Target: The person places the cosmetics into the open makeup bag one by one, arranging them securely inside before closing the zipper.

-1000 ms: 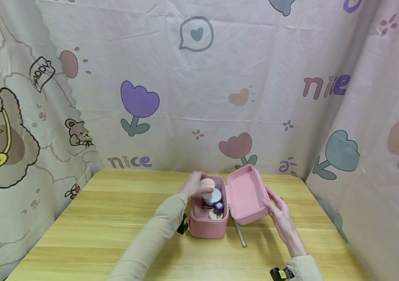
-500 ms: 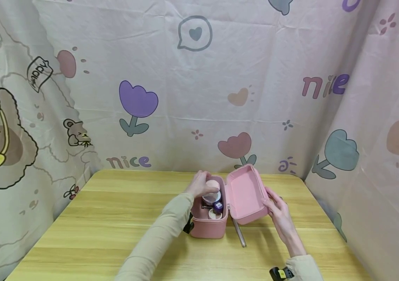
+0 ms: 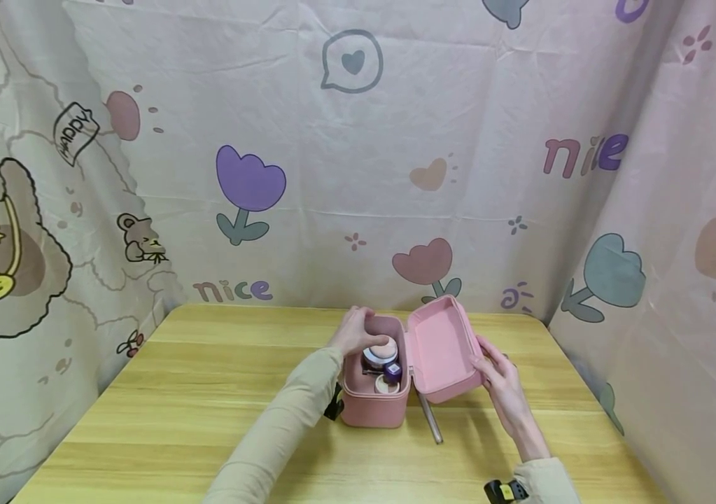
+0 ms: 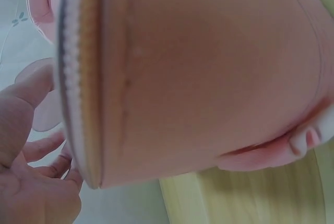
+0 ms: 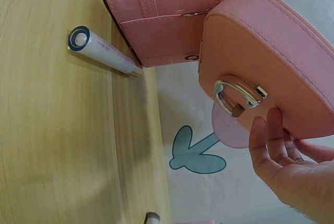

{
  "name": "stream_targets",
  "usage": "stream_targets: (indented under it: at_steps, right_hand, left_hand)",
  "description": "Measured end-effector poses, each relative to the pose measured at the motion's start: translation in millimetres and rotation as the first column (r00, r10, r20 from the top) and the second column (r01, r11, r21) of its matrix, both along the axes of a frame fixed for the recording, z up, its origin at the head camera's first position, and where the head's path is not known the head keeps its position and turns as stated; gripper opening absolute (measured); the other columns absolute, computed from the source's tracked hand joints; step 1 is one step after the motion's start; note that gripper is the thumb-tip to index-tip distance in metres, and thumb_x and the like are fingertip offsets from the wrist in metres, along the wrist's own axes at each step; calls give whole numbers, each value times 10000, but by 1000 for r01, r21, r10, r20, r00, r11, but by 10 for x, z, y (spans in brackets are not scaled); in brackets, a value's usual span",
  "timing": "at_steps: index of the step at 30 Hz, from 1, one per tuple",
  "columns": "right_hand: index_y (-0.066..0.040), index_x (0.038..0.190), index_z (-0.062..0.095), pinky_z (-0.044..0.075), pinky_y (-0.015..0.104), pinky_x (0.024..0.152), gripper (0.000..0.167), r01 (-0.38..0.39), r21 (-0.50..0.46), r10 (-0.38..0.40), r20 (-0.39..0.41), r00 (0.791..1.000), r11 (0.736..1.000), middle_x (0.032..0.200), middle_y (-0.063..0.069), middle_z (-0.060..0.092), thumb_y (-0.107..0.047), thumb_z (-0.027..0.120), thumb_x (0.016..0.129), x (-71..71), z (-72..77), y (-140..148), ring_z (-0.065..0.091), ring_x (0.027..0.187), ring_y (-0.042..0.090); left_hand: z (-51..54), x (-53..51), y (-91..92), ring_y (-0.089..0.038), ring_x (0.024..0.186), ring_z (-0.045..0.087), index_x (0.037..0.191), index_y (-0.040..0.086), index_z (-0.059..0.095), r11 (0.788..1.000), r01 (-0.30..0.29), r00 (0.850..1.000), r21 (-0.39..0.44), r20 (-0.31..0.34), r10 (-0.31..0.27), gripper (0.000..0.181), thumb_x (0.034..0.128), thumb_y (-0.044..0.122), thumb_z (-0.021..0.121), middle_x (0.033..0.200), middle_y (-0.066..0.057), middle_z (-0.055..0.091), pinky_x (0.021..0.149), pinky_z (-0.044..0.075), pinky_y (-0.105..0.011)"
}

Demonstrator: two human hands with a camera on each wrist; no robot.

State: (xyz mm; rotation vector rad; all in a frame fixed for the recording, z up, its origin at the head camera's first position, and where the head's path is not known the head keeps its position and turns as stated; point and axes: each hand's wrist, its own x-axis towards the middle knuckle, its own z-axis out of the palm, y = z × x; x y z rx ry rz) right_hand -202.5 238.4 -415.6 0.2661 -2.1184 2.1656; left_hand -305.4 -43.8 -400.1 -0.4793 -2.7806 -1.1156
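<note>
A pink case [image 3: 373,409] stands with its lid [image 3: 439,346] swung to the right. My left hand [image 3: 354,332] reaches over its left rim, fingers parted, thumb at a pale pink round puff [image 3: 385,348] that lies on a round silver-edged container. In the left wrist view the case wall [image 4: 209,67] hides part of the left hand [image 4: 36,166]. My right hand [image 3: 505,388] grips the lid's right edge; in the right wrist view, fingers of that hand [image 5: 297,172] lie against the lid's outside [image 5: 250,57], near its handle [image 5: 237,96].
Inside the case are a small purple-capped item [image 3: 392,371] and a round cream-coloured item [image 3: 385,384]. A slim tube [image 3: 430,418] lies on the wooden table [image 3: 206,392] under the lid's near side. Patterned cloth [image 3: 332,175] hangs behind and at both sides.
The puff has come down and to the right onto the round container, and my left fingers have parted from it. My right hand and the lid have stayed in place.
</note>
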Motion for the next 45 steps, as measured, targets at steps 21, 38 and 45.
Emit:
stream_targets:
  at_steps: [21,38,45]
  right_hand:
    - [92,1549,225,503,103,947,606,-7,-5,7,-20,1000,1000,1319,-90,497,-111,486,1042,-4,-6,8,561,1151,-61]
    - [83,1553,222,502,104,948,608,-11,-5,11,-10,1000,1000,1353,-64,468,-120,484,1044,-1,9,4,559,1158,-64]
    - [89,1551,223,506,105,945,604,-14,-6,14,-15,1000,1000,1346,-83,477,-116,482,1044,5,2,3,561,1155,-68]
  left_hand:
    - [-160,-38,-223,-386,1200,499,1339,-58,553,985,-30,998,168,-48,39,648,815,211,822,1261,-248,554,1066,466,-530]
    - [-203,-62,-373,-489,1442,360,1499,-121,328,988,-17,995,150,98,2,682,992,250,593,1543,-329,384,1220,303,-584]
    - [-243,-73,-383,-512,1334,481,1425,-173,394,993,15,999,115,33,-19,486,1027,97,464,1413,-386,494,1162,386,-582]
